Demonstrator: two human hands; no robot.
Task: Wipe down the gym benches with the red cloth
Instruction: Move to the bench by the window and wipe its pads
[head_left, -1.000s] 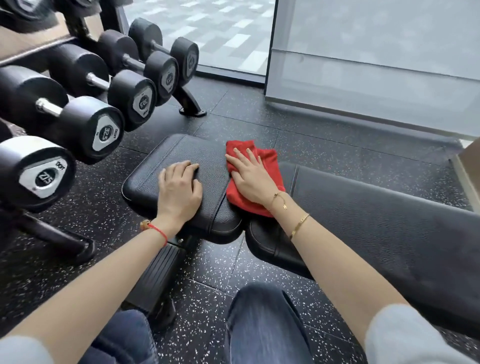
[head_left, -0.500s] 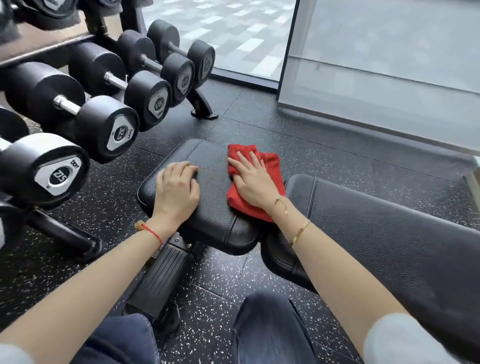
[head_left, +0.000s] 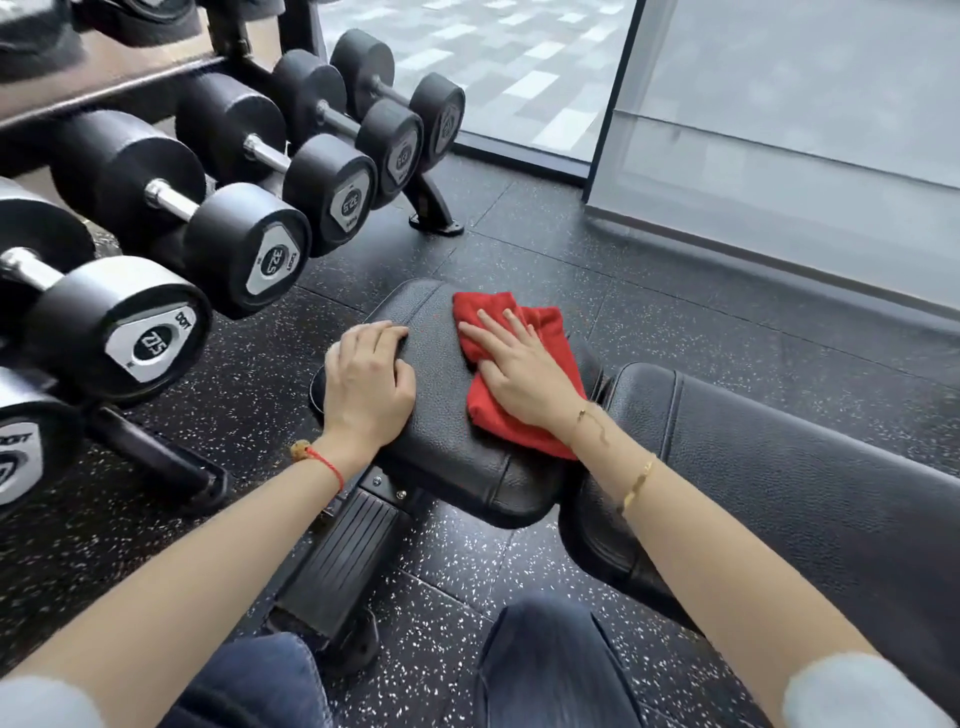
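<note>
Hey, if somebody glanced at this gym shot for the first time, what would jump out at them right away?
The red cloth on the black bench seat at centre stands out most, pressed flat under the right hand. The left hand rests beside it on the seat's left edge. Next comes the row of black dumbbells on the rack along the left side.

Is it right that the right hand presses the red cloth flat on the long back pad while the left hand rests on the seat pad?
Not quite. The head view shows the right hand pressing the red cloth on the seat pad, the same pad the left hand rests on. The long back pad lies to the right with nothing on it but the right forearm crossing above its end.
</note>
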